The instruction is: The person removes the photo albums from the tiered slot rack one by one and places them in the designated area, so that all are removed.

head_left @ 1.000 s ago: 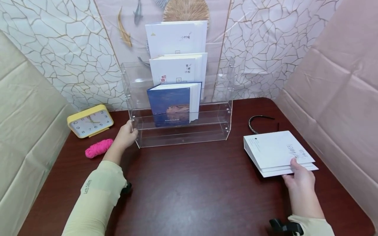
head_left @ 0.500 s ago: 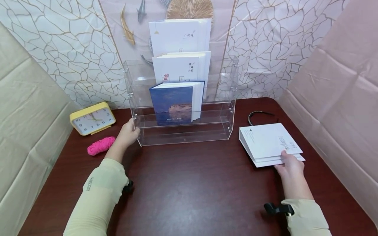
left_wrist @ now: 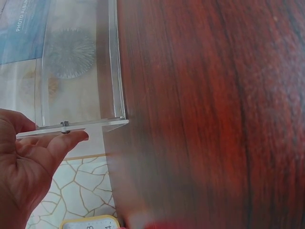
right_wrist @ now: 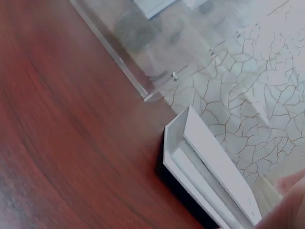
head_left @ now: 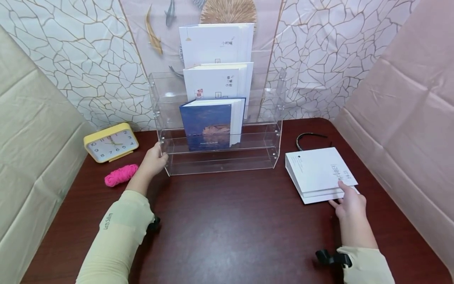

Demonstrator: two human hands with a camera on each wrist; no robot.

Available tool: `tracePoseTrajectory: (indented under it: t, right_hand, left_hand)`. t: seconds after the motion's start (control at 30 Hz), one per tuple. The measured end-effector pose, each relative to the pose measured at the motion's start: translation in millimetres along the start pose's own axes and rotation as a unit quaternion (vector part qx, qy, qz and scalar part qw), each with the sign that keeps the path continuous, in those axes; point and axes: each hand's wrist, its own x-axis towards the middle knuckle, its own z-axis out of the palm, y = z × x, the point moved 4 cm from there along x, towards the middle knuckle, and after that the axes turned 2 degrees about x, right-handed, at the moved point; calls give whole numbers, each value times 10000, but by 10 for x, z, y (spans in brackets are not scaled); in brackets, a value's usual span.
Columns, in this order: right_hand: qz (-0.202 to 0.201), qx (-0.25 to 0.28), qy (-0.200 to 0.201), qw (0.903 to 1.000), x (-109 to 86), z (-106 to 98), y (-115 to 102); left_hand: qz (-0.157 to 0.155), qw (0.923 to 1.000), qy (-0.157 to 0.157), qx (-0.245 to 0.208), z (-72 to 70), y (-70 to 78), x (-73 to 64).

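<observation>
White album (head_left: 319, 169) faces up, right of clear rack (head_left: 220, 165).

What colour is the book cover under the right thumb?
White book cover with dark lettering, clearest in the head view.

- Left forearm (head_left: 115, 232): sleeved, slanting forward and inward from the lower left.
- Left hand (head_left: 153, 161): gripping, its thumb and fingers lying on opposing sides, as the left wrist view is showing.
- Right forearm (head_left: 365, 260): sleeved to short of the wrist, pointing forward from the lower right.
- Right hand (head_left: 351, 203): pinching, its thumb (head_left: 342, 184) lying uppermost, fingers (head_left: 332, 203) sitting below.
- Both hands: standing well apart, the left reaching farther forward.
</observation>
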Motion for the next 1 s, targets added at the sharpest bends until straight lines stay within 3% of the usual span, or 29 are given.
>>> tracePoseTrajectory:
  t: [0.13,0.23,0.7,0.9,1.0]
  right_hand:
    - [245,981,-367,9942,-34,-21,7]
    - [232,1291,-475,9902,-46,-40,17]
    - [-12,785,-860,9932,-195,-7,99]
    - [-381,458,-806,9950,-265,-3,179]
    - [-1061,-90,-583,9926,-289,9,197]
  left_hand:
    - [-5,10000,-38,-1,7,4,0]
    - [-13,10000,-45,-11,11,4,-4]
    - [-22,10000,2,-41,-3,7,-9]
    - [25,10000,-17,37,-4,28,-24]
    - [40,10000,-17,79,-10,39,-19]
